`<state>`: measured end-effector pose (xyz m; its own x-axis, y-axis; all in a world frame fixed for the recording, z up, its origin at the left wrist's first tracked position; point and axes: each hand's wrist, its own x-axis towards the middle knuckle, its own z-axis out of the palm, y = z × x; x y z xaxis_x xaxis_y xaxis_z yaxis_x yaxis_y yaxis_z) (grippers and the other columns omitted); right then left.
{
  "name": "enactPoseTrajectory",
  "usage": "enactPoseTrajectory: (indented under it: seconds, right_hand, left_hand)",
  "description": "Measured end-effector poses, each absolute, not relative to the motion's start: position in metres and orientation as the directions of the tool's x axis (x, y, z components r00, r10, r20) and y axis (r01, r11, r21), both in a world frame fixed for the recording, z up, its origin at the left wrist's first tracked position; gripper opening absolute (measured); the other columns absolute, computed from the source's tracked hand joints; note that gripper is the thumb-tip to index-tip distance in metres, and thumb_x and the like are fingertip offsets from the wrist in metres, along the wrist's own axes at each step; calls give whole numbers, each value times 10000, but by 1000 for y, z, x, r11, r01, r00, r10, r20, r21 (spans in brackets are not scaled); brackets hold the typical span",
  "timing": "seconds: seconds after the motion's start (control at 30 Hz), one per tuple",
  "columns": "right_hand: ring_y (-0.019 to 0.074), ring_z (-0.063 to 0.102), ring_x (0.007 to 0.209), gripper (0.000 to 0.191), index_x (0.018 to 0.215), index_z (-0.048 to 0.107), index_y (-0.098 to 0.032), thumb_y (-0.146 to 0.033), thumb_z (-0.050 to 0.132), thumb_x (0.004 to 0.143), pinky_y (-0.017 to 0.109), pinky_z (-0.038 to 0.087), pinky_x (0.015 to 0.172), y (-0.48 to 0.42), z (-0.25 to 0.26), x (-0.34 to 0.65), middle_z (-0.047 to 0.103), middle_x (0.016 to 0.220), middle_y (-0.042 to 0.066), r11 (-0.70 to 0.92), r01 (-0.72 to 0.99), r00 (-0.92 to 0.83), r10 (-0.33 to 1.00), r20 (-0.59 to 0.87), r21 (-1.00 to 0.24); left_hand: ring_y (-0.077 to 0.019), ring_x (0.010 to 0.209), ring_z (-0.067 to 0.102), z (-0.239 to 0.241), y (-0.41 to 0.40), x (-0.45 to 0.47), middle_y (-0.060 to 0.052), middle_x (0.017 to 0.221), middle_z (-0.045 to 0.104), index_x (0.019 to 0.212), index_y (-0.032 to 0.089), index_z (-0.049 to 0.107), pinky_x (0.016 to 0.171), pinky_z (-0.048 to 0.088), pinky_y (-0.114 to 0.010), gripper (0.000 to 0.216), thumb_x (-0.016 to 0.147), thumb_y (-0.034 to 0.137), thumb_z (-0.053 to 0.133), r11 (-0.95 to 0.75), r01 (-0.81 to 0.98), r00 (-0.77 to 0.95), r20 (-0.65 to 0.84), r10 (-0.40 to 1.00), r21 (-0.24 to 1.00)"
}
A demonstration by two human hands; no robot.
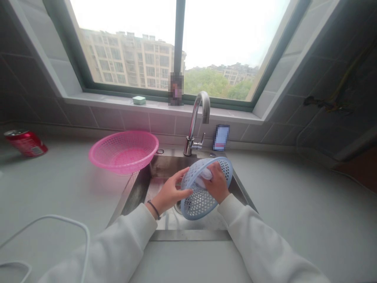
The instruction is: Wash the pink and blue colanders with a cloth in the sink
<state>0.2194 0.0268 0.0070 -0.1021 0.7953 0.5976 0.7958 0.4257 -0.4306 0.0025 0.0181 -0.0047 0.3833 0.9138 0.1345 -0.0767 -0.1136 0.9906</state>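
A light blue plastic colander [202, 202] is tilted on its side over the metal sink [188, 235], its open side facing me. My left hand [170, 193] grips the colander at its left edge, thumb toward me and fingers partly behind the rim. Inside it, my right hand [218, 183] is closed around a whitish cloth [205, 176] pressed against the perforated wall. The cloth is partly covered by my fingers, so its full shape is hidden. Behind the colander rises a chrome faucet [192, 125]; no water is visible coming from its spout.
A pink basket [123, 157] overlaps the sink's left back corner. On the left counter lie a red can [26, 143], on its side, and a white cable [59, 217]. A phone [221, 137] leans against the back wall. A pale green box [139, 100] sits on the windowsill.
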Motion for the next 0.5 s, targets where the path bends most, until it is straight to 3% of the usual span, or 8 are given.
enactPoseTrajectory:
  seconds: [0.1, 0.2, 0.27, 0.4, 0.5]
  right_hand:
    - [289, 639, 1096, 269, 1056, 680, -229, -182, 658, 792, 457, 534, 1003, 22, 0, 207, 677, 1132, 95, 582, 683, -339, 788, 514, -441]
    - [289, 627, 1191, 353, 1144, 701, -236, -154, 639, 806, 448, 497, 1058, 17, -4, 196, 701, 1230, 92, 621, 674, -551, 783, 288, -399]
    - [288, 627, 1211, 377, 1196, 692, -264, -174, 623, 836, 432, 506, 1030, 13, -6, 193, 677, 1304, 79, 606, 721, -598, 789, 139, -336]
    - [284, 709, 993, 263, 1117, 716, -276, -252, 602, 881, 376, 550, 801, 8, -4, 196, 681, 1181, 88, 407, 899, -417, 908, -38, -160]
    - [293, 719, 885, 228, 1080, 706, -243, -268, 584, 889, 371, 529, 698, 13, 3, 207, 657, 1108, 115, 157, 984, -161, 986, -44, -79]
  left_hand:
    - [-386, 1271, 560, -4, 16, 2, -162, 1410, 610, 1463, 187, 527, 1030, 464, -500, 859, 674, 335, 832, -172, -43, 388, 175, 905, 984]
    - [-375, 1319, 534, -4, 14, 1, -134, 1471, 572, 1456, 219, 537, 1078, 431, -486, 829, 690, 345, 826, -249, -37, 386, 243, 890, 968]
    - [-371, 1317, 539, -5, 15, 1, -124, 1462, 583, 1442, 227, 553, 1079, 431, -475, 794, 705, 360, 817, -256, -48, 374, 256, 891, 965]
    - [-381, 1265, 574, -7, 18, 0, -144, 1408, 626, 1430, 197, 557, 1022, 468, -467, 771, 726, 410, 790, -217, -108, 302, 240, 923, 970]
    - [-388, 1255, 576, -7, 21, -1, -158, 1408, 623, 1444, 183, 535, 994, 483, -469, 799, 726, 430, 784, -194, -151, 274, 230, 934, 969]
